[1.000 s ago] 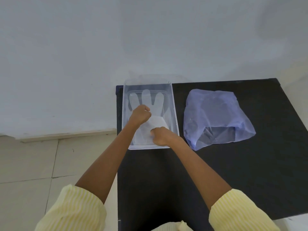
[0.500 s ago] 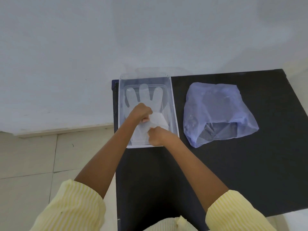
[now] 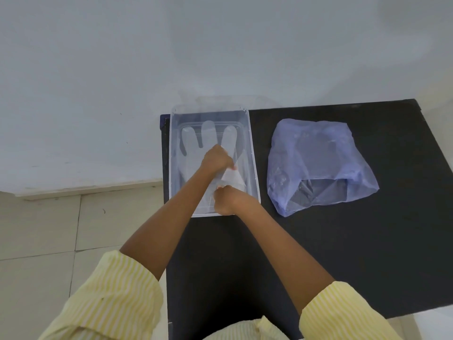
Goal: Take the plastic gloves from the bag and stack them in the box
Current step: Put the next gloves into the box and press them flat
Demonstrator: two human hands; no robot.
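Observation:
A clear plastic box (image 3: 253, 168) stands at the back left of the black table (image 3: 343, 253). Flat in it lies a clear plastic glove (image 3: 208, 136), fingers pointing away from me. Both my hands are inside the box. My left hand (image 3: 215, 160) pinches the far end of a folded white glove (image 3: 231, 179) over the flat one. My right hand (image 3: 226, 200) grips its near end by the box's front wall. To the right of the box lies a pale blue plastic bag (image 3: 316, 163), its mouth open toward me.
The box sits against the table's left edge, close to the grey wall (image 3: 171, 57). Tiled floor (image 3: 49, 229) lies to the left of the table. My yellow striped sleeves (image 3: 110, 303) are at the bottom of the view.
Both hands have shifted slightly right inside the box, and the folded white glove between them shows more. The camera has tilted, so the table sits lower in view.

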